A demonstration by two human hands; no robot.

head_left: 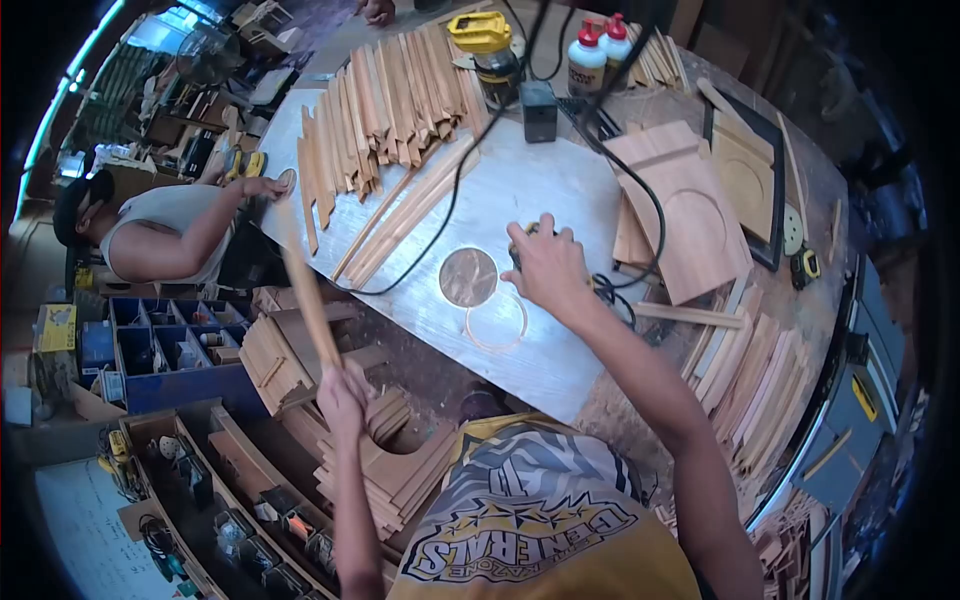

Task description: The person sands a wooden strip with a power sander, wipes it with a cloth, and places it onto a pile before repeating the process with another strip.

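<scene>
Long pale wooden strip (312, 312) is being gripped in left hand (345, 400), fingers closed; small black-and-yellow tool (517, 243) is being gripped under right hand (552, 265), fingers curled, over silver metal tabletop (565, 375).

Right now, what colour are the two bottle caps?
The caps are red, clearest in the head view.

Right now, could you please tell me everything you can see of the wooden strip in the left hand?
The strip is long, narrow and pale brown, apparently bare wood. The left hand grips its near end; the rest slants up and away beside the table, blurring towards the far end. Whether it touches the table edge, I cannot tell.
</scene>
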